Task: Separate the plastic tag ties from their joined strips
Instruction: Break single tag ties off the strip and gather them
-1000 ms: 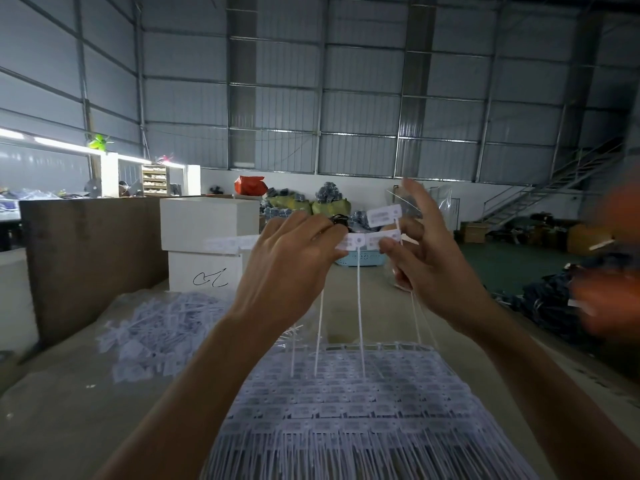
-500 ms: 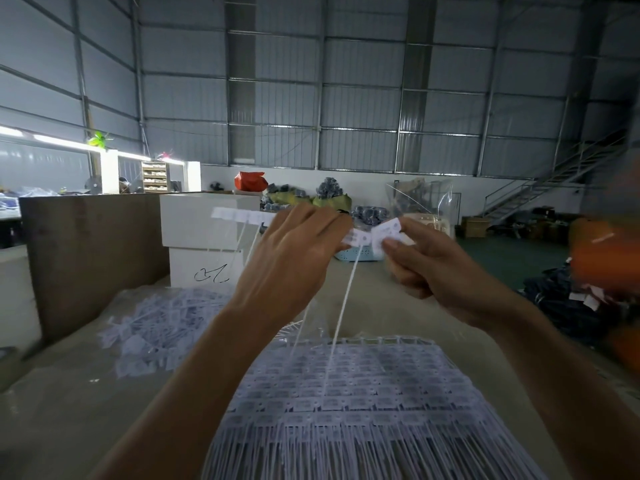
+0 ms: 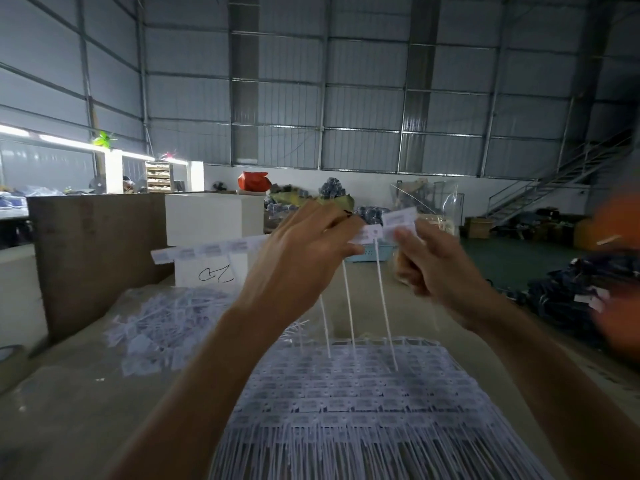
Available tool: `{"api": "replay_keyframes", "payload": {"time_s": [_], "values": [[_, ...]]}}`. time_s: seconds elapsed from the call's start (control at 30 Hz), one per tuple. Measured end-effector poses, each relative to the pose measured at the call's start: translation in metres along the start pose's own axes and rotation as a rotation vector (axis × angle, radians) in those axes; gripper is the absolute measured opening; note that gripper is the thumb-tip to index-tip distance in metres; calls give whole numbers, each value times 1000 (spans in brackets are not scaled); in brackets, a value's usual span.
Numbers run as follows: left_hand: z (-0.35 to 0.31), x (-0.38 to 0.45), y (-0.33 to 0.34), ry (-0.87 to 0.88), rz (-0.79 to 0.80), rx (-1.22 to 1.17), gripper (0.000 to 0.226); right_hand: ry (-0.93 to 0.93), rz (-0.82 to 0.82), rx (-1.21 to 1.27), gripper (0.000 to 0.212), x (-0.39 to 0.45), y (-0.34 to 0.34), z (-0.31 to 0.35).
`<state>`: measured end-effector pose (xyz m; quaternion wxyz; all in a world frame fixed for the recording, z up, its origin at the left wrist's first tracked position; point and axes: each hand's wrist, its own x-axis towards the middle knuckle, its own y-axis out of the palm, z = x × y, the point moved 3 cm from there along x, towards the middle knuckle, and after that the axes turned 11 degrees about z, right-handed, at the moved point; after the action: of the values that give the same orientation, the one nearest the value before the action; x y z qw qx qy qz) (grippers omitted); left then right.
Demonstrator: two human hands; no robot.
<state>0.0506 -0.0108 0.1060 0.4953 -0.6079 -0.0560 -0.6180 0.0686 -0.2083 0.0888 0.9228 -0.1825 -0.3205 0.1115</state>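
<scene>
1. Right now my left hand (image 3: 304, 258) grips the joined strip (image 3: 207, 250) at chest height, fingers curled over its top edge; the strip's free end sticks out to the left, in front of the white box (image 3: 211, 220).
2. My right hand (image 3: 433, 261) pinches the end tag (image 3: 400, 219) between thumb and fingertips, other fingers curled in. The tag is now tilted up from the strip line, just beside my left fingers.
3. Change: half a second ago the right hand sat tight against the left with one tail showing; now three tails (image 3: 349, 306) hang straight down toward the mat.
4. Meaning, as I judge it: the end tag is being bent at its joint and is about to snap free. I can't tell if the joint has already parted; that spot is blurred.
5. Stock: a large mat of joined strips (image 3: 346, 393) lies on the table (image 3: 69, 410) below my hands, and a loose pile of separated ties (image 3: 162, 320) sits to its left. Most of the job is still ahead.
6. Risk: the tails may snag on the mat when the tag is pulled away.
</scene>
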Motion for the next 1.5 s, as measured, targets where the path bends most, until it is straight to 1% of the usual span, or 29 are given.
{"api": "replay_keyframes", "payload": {"time_s": [0.03,0.07,0.1,0.17,0.2,0.3,0.37,0.47,0.57,0.67,0.77,0.87,0.97,1.03,1.07,1.1,1.13,1.23,1.3,1.37,1.4,1.47,1.5], "values": [[-1,0,1,3,-3,3,28,2,-59,49,36,0,-2,3],[-3,0,2,7,-5,6,29,9,-96,97,43,0,-2,7],[-5,0,2,14,-5,11,29,21,-111,139,52,-1,-2,11],[-8,0,3,37,-10,22,29,27,-84,182,60,-3,1,19],[-10,0,3,50,-17,26,28,17,-54,167,59,-4,2,22],[-13,0,3,79,-36,44,25,-5,27,61,37,-6,9,28],[-14,1,5,90,-32,46,23,-16,37,13,28,-6,12,28],[-11,1,5,82,-20,44,28,-42,-29,-11,26,-6,10,29],[-4,0,1,31,-68,57,39,-37,-100,93,28,-8,3,29],[-3,-2,1,12,-144,88,30,-37,-92,192,32,-7,6,28],[-4,-4,-1,21,-228,153,21,-35,-88,186,37,-7,10,30],[-5,-4,-2,14,-258,223,20,-48,-100,116,41,-9,7,34],[-4,-5,-2,18,-267,237,21,-54,-55,82,43,-9,8,35],[-4,-5,-3,25,-264,246,23,-59,-19,62,37,-8,9,33],[-4,-5,-3,26,-262,251,23,-66,-8,43,31,-7,10,32],[-4,-4,-3,26,-258,252,22,-72,-2,15,26,-7,11,31],[-5,-4,-2,27,-253,249,23,-83,-8,-35,25,-6,10,30],[-6,-4,1,21,-228,224,25,-143,-90,-303,36,-5,9,30],[-3,-6,1,-1,-213,193,25,-186,-143,-433,30,-5,10,33],[-2,-7,1,-20,-201,165,27,-233,-180,-485,13,-5,11,36],[-3,-6,0,-25,-196,151,28,-267,-199,-511,13,-6,12,37],[-3,-5,0,-26,-187,125,30,-331,-243,-560,23,-7,12,37],[-3,-5,0,-27,-183,116,30,-349,-260,-576,24,-7,12,37]]}}
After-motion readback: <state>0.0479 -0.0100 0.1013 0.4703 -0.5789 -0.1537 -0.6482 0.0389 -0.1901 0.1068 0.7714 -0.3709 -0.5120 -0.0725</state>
